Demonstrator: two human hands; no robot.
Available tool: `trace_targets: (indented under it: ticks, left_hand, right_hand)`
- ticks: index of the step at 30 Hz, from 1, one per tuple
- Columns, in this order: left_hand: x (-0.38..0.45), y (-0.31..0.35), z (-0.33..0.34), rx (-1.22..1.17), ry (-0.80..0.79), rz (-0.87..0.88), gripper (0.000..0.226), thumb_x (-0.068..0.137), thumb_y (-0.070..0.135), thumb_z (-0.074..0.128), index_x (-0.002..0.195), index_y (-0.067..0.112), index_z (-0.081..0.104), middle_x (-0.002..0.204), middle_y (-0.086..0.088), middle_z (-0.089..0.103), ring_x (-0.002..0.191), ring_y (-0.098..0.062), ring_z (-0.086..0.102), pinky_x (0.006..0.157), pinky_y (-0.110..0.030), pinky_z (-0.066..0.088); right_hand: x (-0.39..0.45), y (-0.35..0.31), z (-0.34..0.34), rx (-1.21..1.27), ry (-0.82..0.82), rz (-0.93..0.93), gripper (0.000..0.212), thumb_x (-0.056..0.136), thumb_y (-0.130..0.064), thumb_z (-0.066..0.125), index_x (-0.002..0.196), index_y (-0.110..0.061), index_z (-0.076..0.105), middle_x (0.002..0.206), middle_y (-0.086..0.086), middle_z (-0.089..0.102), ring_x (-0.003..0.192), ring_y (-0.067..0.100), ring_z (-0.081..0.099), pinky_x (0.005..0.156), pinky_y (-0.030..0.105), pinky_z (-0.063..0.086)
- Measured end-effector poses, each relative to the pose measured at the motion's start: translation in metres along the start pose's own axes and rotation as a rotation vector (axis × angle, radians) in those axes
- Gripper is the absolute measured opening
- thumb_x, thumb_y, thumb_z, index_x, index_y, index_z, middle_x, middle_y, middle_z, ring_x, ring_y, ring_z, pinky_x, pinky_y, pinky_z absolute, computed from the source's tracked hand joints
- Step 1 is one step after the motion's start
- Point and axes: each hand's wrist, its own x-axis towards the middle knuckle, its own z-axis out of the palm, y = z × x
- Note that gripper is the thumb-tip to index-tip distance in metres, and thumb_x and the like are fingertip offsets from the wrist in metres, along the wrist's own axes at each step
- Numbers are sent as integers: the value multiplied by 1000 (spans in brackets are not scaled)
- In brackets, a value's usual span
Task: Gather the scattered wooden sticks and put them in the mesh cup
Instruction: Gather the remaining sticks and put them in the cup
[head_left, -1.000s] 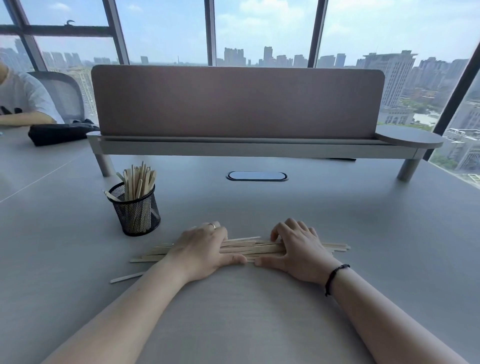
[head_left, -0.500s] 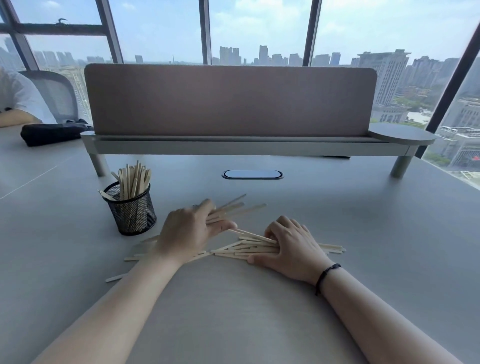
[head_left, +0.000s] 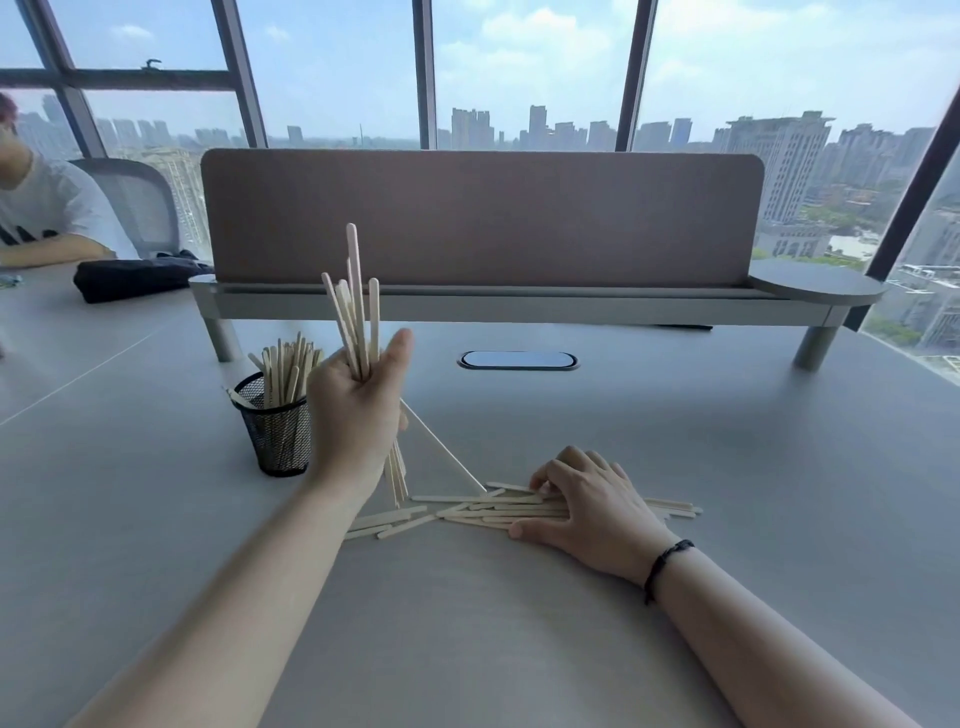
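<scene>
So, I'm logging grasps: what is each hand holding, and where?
Left hand grips a bundle of sticks near mid-length; right hand presses the pile of sticks on the table.

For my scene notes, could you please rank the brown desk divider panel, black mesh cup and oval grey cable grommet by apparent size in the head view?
1. Brown desk divider panel
2. Black mesh cup
3. Oval grey cable grommet, though it lies farther away.
</scene>
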Motion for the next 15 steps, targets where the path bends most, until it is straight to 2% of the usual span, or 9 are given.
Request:
trace_targets:
  ticks: [3,5,6,8,10,12,15]
  left_hand:
    - [-1,-3,-3,126,-35,85,66,86,47,68,59,3,28,51,-17,27,38,-29,36,41,-42,34]
    - [-3,-9,-3,209,-30,108,67,88,49,67,59,4,27,53,-26,29,42,-42,42,45,-49,40]
    - [-4,-12,-2,220,-23,103,68,88,51,67,59,4,27,53,-29,31,44,-43,43,47,-49,41]
    - [-6,-16,0,204,-23,68,70,86,56,66,57,1,33,52,-28,36,44,-39,42,47,-49,41]
    - [-5,-20,-1,139,-20,7,66,84,61,65,53,4,51,43,-12,45,41,-27,41,49,-43,41]
    - [-3,-22,-4,76,-23,-45,59,84,64,65,51,15,63,43,-1,55,42,-22,44,53,-36,39]
    - [-1,-16,-7,-21,9,-120,63,84,64,65,46,16,49,38,0,51,38,-17,43,51,-28,38]
  right_hand:
    - [-1,-7,0,-33,-25,6,65,73,-83,50,119,-39,57,113,-16,48,114,11,44,98,30,33]
    - [-3,-15,2,-73,-14,14,63,78,-80,45,124,-38,56,117,-15,49,117,13,44,99,32,33]
    - [-4,-19,4,-93,-2,17,62,81,-78,43,126,-37,55,119,-14,49,118,14,44,99,32,33]
    - [-6,-29,9,-127,23,12,60,84,-74,39,128,-36,54,121,-12,49,120,16,43,100,34,33]
    - [-7,-35,13,-138,40,4,63,83,-76,37,127,-36,54,120,-11,48,119,17,44,101,35,32]
    - [-6,-37,14,-104,43,15,67,79,-82,37,125,-37,56,117,-13,49,116,15,44,101,34,32]
    - [-2,-33,13,-26,50,19,61,79,-80,44,120,-38,60,113,-15,50,115,13,45,100,31,33]
